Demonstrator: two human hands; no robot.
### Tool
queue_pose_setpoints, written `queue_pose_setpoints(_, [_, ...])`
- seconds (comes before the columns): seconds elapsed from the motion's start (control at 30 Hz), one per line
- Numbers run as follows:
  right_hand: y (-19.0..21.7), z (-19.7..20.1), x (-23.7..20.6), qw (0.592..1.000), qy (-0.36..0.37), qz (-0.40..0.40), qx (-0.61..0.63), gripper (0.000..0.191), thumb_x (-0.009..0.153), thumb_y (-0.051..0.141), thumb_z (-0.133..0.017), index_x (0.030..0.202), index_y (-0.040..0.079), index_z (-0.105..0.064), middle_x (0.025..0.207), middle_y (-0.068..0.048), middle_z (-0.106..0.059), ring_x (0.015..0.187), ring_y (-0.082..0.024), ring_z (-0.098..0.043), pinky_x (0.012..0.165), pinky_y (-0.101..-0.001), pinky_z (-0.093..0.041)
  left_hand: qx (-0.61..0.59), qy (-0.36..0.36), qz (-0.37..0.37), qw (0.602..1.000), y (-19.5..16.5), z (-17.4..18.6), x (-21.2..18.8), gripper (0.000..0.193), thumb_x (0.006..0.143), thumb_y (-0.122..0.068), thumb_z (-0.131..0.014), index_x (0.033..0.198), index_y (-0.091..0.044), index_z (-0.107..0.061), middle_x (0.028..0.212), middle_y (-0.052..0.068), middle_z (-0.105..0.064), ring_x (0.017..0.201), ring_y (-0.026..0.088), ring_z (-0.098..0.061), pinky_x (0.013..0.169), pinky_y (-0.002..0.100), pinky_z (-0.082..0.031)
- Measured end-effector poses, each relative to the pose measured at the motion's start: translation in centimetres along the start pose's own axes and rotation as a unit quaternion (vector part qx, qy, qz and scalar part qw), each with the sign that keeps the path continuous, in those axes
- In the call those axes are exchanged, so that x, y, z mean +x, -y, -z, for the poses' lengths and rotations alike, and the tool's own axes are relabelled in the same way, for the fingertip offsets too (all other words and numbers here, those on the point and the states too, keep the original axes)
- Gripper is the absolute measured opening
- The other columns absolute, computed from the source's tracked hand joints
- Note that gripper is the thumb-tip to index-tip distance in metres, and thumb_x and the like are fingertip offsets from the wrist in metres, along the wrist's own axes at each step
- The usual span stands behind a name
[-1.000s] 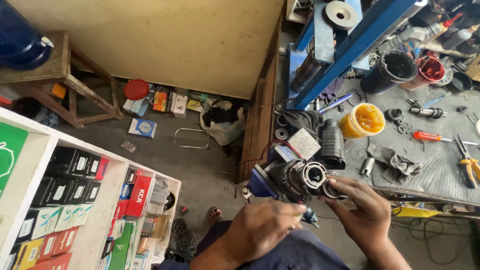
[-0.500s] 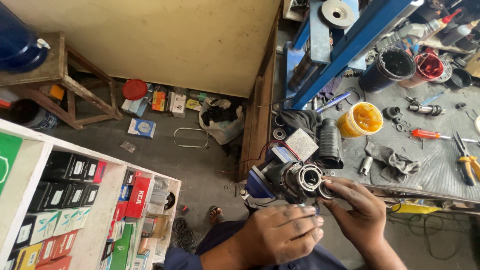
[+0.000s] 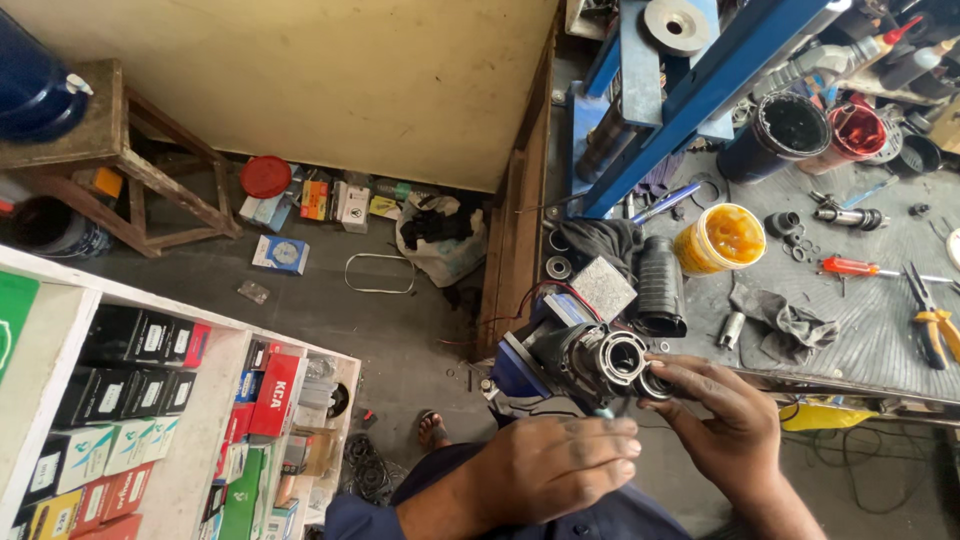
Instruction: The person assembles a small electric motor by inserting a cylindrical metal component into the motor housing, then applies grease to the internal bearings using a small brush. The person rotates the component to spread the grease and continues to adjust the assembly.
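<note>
A dark metal motor housing (image 3: 590,355) with a round open bore lies clamped in a blue vise (image 3: 515,370) at the bench edge. My right hand (image 3: 725,420) holds a small dark ring-shaped part (image 3: 655,382) right beside the bore. My left hand (image 3: 560,465) sits just below the housing with a thin teal-handled tool (image 3: 603,411) poking out between the fingers; most of the tool is hidden. Red and black wires (image 3: 540,295) run from the housing.
On the grey bench (image 3: 870,320) lie a yellow grease tub (image 3: 720,238), a black rubber boot (image 3: 660,285), a rag (image 3: 785,320), a red screwdriver (image 3: 855,267) and yellow pliers (image 3: 935,320). A blue press frame (image 3: 690,90) stands behind. Shelves of boxes (image 3: 130,400) are at left.
My view has drifted slightly. My left hand has slid a little right under the housing, and my right hand has brought the ring part closer to the bore.
</note>
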State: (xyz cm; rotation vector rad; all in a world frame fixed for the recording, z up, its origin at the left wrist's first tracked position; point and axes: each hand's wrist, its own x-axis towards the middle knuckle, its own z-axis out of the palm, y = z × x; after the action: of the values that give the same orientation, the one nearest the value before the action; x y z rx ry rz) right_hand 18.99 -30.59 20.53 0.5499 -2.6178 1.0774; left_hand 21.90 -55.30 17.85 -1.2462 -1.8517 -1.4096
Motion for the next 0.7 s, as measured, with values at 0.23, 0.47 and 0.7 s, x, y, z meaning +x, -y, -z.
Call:
queue_pose_setpoints(0.23, [0.8, -0.1, 0.1, 1.000, -0.005, -0.007, -0.030, 0.041, 0.069, 0.004, -0.085, 0.109, 0.008, -0.076, 0.110, -0.007, -0.077, 0.096, -0.017, -0.077, 0.081, -0.0281, -0.059, 0.002, 0.001, -0.023, 1.000, 0.8, 0.0, 0.0, 0.017, 0.107, -0.005, -0.073, 0.109, -0.008, -0.055, 0.128, 0.012, -0.068, 0.122, 0.028, -0.073, 0.094, 0.037, -0.064])
queue_pose_setpoints(0.47, [1.0, 0.1, 0.3, 0.999, 0.001, -0.014, -0.034, 0.042, 0.069, 0.002, -0.084, 0.110, 0.008, -0.075, 0.108, -0.007, -0.077, 0.096, -0.018, -0.077, 0.081, -0.0283, -0.058, 0.046, 0.033, -0.107, 0.993, 2.0, -0.7, 0.7, 0.016, 0.106, -0.009, -0.073, 0.101, -0.013, -0.059, 0.123, 0.003, -0.069, 0.124, 0.021, -0.070, 0.095, 0.032, -0.063])
queue_pose_setpoints(0.7, [0.9, -0.1, 0.0, 1.000, -0.007, -0.012, -0.014, 0.041, 0.071, 0.001, -0.083, 0.110, 0.006, -0.075, 0.111, -0.007, -0.076, 0.099, -0.019, -0.076, 0.085, -0.0289, -0.059, 0.050, 0.056, -0.079, 0.994, 2.3, -0.1, 0.7, 0.013, 0.105, -0.011, -0.070, 0.101, -0.014, -0.058, 0.117, 0.002, -0.070, 0.120, 0.020, -0.071, 0.088, 0.033, -0.060])
